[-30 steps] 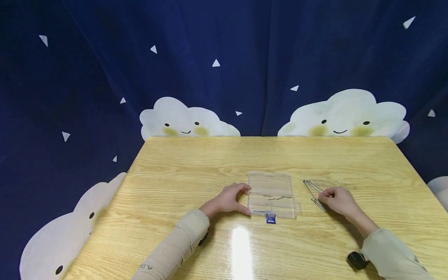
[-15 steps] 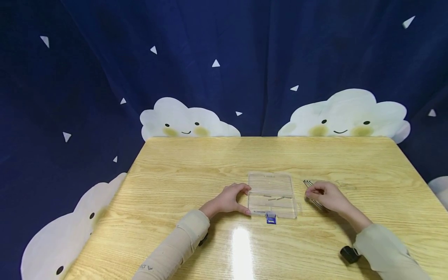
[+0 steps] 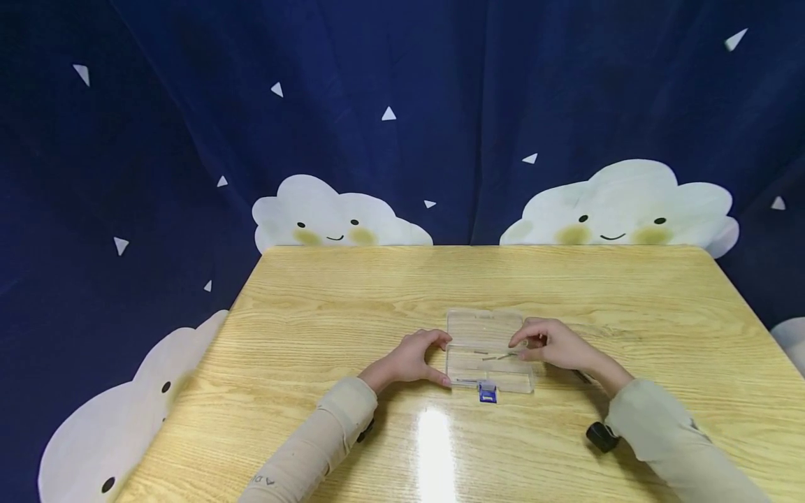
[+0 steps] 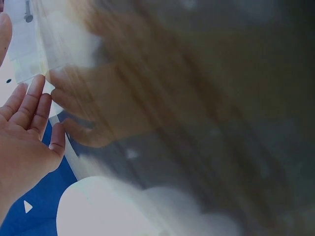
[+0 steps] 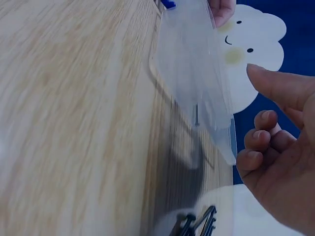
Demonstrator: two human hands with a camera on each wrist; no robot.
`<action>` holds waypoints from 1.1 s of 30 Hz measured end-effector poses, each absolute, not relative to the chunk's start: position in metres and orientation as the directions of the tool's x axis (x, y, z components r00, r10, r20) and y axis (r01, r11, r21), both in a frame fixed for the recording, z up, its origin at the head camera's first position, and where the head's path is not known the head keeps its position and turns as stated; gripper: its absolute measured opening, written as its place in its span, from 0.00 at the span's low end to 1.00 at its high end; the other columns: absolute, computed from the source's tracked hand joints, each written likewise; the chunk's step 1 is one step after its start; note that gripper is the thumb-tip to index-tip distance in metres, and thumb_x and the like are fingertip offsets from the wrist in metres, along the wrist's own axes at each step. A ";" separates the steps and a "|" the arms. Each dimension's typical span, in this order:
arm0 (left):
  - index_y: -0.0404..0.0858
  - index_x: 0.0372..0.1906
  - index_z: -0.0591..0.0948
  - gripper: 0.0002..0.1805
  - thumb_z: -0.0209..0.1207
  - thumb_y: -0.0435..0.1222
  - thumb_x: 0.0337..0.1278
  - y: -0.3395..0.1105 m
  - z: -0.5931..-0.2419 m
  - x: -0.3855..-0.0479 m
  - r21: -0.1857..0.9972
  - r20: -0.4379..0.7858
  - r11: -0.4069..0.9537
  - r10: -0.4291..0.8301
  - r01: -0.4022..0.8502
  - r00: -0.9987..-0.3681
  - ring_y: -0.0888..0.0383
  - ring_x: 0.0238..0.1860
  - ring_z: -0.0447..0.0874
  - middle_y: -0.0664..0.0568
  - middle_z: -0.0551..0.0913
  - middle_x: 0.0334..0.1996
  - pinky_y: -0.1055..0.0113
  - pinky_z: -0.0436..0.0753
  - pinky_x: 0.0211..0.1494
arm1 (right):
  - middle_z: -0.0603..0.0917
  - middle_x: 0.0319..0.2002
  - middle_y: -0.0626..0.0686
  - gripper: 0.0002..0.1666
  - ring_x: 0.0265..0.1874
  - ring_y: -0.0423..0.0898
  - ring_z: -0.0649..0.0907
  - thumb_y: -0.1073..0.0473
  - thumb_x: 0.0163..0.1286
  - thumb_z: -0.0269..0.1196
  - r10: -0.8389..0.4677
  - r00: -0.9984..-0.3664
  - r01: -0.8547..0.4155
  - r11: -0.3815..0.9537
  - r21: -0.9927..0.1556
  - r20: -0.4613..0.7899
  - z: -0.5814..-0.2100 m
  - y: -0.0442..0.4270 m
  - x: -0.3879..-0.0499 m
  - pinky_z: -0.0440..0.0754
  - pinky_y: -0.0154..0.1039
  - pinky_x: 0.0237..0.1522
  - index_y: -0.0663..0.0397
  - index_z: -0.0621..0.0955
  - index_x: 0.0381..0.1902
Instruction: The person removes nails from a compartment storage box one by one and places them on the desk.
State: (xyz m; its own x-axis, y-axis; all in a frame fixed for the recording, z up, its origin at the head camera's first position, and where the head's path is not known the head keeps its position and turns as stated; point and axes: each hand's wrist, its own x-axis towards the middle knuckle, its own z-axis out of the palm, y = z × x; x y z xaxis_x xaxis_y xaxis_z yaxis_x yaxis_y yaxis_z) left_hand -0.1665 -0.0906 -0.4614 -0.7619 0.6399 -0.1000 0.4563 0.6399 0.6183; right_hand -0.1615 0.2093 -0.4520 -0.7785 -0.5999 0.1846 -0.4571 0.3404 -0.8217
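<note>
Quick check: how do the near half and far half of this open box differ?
The near half holds thin metal pieces; none show in the far half. A blue tab sits at the near half's front edge; the far half shows no blue. Both are clear and lie on the table.

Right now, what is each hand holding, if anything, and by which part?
The left hand touches the clear box at its left end, not closed round it. Whether the right hand, at the box's right side, holds anything cannot be told.
</note>
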 end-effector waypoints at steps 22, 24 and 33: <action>0.41 0.58 0.69 0.41 0.71 0.50 0.34 -0.090 -0.463 -0.168 0.588 -0.097 0.658 0.635 0.470 -0.766 0.59 0.51 0.69 0.58 0.76 0.45 0.59 0.62 0.60 | 0.71 0.29 0.58 0.17 0.28 0.51 0.66 0.68 0.47 0.70 -0.799 -0.595 -0.553 0.332 -0.764 0.084 -0.441 0.154 -0.180 0.67 0.39 0.33 0.58 0.84 0.39; 0.40 0.59 0.69 0.41 0.71 0.50 0.35 -0.090 -0.462 -0.168 0.589 -0.097 0.656 0.638 0.473 -0.764 0.59 0.52 0.69 0.58 0.76 0.45 0.58 0.61 0.60 | 0.69 0.29 0.59 0.17 0.30 0.51 0.66 0.68 0.46 0.70 -0.809 -0.582 -0.560 0.330 -0.760 0.078 -0.441 0.150 -0.182 0.65 0.39 0.35 0.57 0.85 0.38; 0.41 0.59 0.69 0.41 0.71 0.49 0.34 -0.090 -0.461 -0.166 0.611 -0.104 0.650 0.632 0.453 -0.768 0.59 0.52 0.68 0.58 0.76 0.45 0.56 0.60 0.61 | 0.62 0.28 0.44 0.17 0.32 0.42 0.61 0.66 0.41 0.72 -0.841 -0.540 -0.604 0.353 -0.715 0.041 -0.451 0.136 -0.184 0.58 0.37 0.37 0.48 0.87 0.33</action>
